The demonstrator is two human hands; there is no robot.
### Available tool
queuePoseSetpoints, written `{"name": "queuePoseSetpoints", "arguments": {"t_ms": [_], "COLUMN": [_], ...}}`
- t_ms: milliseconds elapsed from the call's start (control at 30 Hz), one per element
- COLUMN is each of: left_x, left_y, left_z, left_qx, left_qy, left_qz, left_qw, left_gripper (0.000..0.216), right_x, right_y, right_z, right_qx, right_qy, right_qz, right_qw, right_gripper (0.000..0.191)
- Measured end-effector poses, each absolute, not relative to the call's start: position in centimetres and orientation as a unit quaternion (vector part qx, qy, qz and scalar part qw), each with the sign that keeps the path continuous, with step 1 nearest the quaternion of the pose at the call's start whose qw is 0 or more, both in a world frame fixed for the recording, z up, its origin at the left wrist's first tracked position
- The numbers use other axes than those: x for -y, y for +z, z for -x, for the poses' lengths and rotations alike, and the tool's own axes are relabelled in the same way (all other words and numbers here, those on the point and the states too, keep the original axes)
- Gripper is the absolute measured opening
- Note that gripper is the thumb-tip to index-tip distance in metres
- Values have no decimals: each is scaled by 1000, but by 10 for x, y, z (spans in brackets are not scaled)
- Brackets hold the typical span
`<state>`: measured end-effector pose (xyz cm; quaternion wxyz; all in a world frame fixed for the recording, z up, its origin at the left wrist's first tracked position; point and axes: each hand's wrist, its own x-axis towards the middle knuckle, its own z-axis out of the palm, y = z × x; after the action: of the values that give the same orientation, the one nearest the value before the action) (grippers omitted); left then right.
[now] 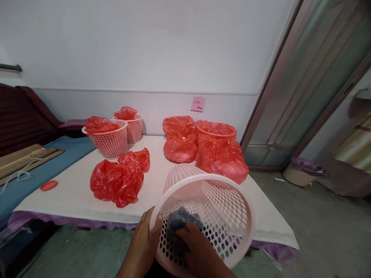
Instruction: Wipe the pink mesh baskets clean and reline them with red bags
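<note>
A pale pink perforated plastic basket [228, 204] lies tilted, its mouth facing me, at the table's front edge. My left hand [147, 235] grips its rim on the left side, thumb over the edge. Inside the basket, my right hand [194, 243] presses a grey-blue cloth [182, 218] against the inner wall, fingers closed on it. Part of the cloth is hidden under the fingers. To the left of the basket sits a crumpled red plastic bag [118, 181].
A white-covered table [72, 197] bears two pink baskets [108, 141] with red bags at the back left. Red-lined baskets [217, 133] stand at the back right. A red lid-like disc [49, 185] lies at left. A waste bin [301, 173] stands on the floor.
</note>
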<state>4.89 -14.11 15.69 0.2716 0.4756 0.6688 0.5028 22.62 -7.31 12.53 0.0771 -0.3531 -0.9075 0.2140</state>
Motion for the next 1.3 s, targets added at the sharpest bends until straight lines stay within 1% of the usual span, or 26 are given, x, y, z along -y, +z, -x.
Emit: {"name": "queuePoseSetpoints", "arguments": {"t_ms": [33,67,100,200,233,300,367,467,567,667,733,800,833,900,1000,1067,1133,1200,1233,1300], "left_x": [140,139,138,134,132,130,127,122,118,118,122,130,135,145,155,159,160,161,161,164], "left_y": [158,161,163,173,176,182,188,199,208,208,200,186,178,159,138,133,136,140,142,142], "left_z": [-48,-46,-44,-37,-35,-33,-32,-31,-30,-34,-43,-57,-64,-78,-88,-88,-87,-86,-84,-83], "left_qx": [-677,-683,-689,-705,-710,-711,-707,-708,-710,-714,-714,-697,-686,-656,-667,-673,-681,-693,-697,-701], "left_qy": [499,494,491,480,477,473,472,465,460,470,482,497,508,550,553,544,549,550,546,537], "left_qz": [-474,-473,-473,-469,-467,-467,-471,-473,-475,-462,-453,-452,-450,-413,-373,-386,-396,-396,-398,-398], "left_qw": [263,254,246,229,227,231,237,242,243,235,230,249,265,310,332,321,279,244,241,249], "left_gripper": [48,47,47,45,45,44,42,36,32,35,38,39,40,50,58,56,49,42,40,39], "right_x": [82,90,96,102,100,94,90,93,98,99,99,100,100,98,88,80,74,68,65,58], "right_y": [119,112,104,88,86,87,90,86,74,74,87,108,118,135,145,146,148,149,149,144], "right_z": [-223,-221,-220,-226,-231,-241,-247,-244,-236,-229,-224,-219,-217,-213,-208,-203,-196,-186,-182,-174], "right_qx": [910,916,926,945,942,940,946,950,942,943,943,931,918,880,808,772,769,794,815,868], "right_qy": [251,262,242,101,55,2,-31,-73,-90,-58,-2,86,137,250,411,466,464,430,403,320], "right_qz": [316,284,266,288,311,325,305,266,272,281,285,297,305,317,311,308,296,277,273,283], "right_qw": [94,106,112,114,112,103,108,150,176,168,173,196,213,250,284,303,325,327,313,254], "right_gripper": [55,57,53,27,20,12,15,31,37,39,48,56,57,57,60,63,68,73,74,74]}}
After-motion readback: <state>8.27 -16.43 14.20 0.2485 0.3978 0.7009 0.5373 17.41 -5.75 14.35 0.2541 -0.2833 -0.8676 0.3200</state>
